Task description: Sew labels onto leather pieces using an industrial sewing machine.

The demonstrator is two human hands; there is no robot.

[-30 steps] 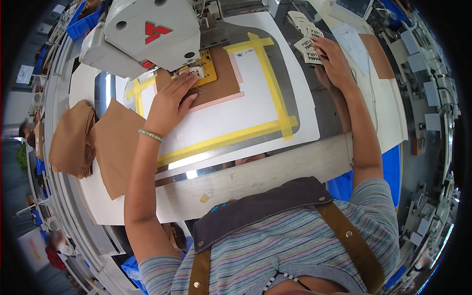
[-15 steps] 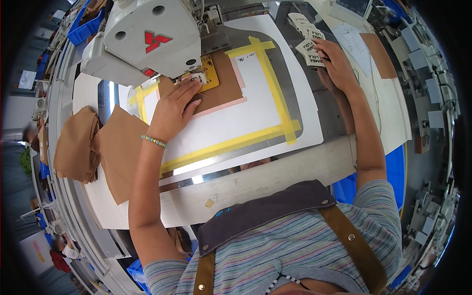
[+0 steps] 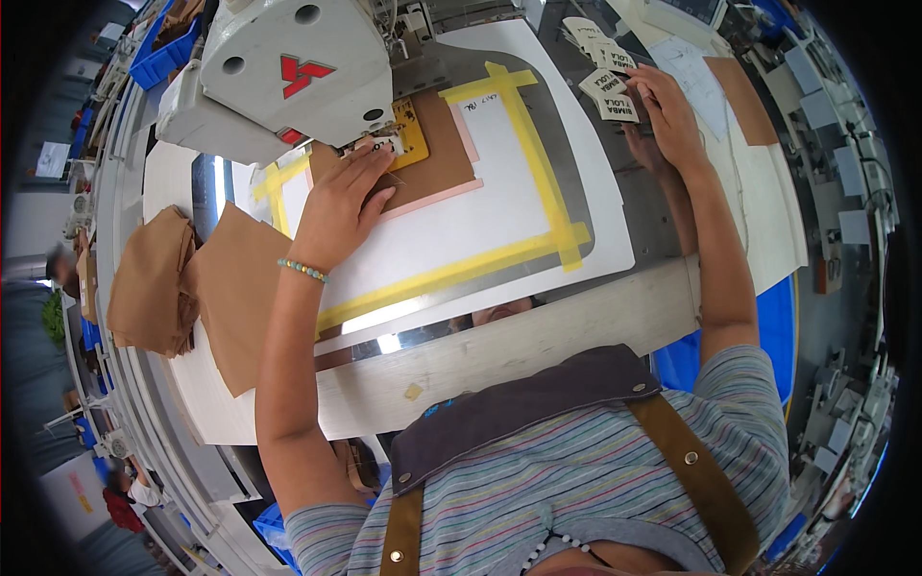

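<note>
My left hand [image 3: 341, 197] lies flat, fingers stretched out, on a brown fabric piece [image 3: 437, 178] under the head of a white sewing machine [image 3: 298, 72]. Its fingertips touch or nearly touch a small white label [image 3: 381, 146] beside a yellow plate [image 3: 413, 139]. At the right, my right hand [image 3: 674, 120] hovers at the edge of a fanned pile of white printed labels [image 3: 611, 94], fingers bent and apart. Nothing shows between them, though the thumb is partly hidden. Pink strips edge the brown piece, which rests on a white sheet [image 3: 519, 197] framed with yellow tape.
Stacked brown pieces [image 3: 154, 288] and a larger loose one [image 3: 240, 298] lie at the left. A blue bin [image 3: 168, 48] stands at the far left. Toward the right are a paper drawing [image 3: 687, 77], a brown panel [image 3: 740, 101] and a control screen [image 3: 687, 17].
My right hand has shifted slightly right, off the labels, which now show more fully. My left hand stays nearly in place on the brown piece.
</note>
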